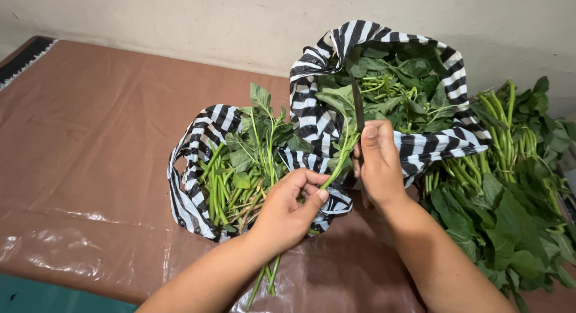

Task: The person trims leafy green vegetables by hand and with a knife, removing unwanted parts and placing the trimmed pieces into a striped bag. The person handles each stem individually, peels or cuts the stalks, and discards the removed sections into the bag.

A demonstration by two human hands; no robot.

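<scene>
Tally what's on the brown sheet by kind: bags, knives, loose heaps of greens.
Striped black-and-white bags: 2, the left bag and the right bag, both holding greens
Knives: 1, a dark knife in the right hand
Loose heaps of greens: 1, the pile at right
Total: 4

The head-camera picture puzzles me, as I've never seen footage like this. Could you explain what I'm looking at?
The single camera sits on a person's head and looks down at their own two bare hands. The left hand grips a few green stems. The right hand holds a dark knife, blade pointing up, against a leafy sprig. They work over a brown plastic sheet. On it lie two black-and-white striped bags: the nearer bag holds stalks and leaves, the farther bag holds leafy greens. A loose pile of greens lies on the right.
</scene>
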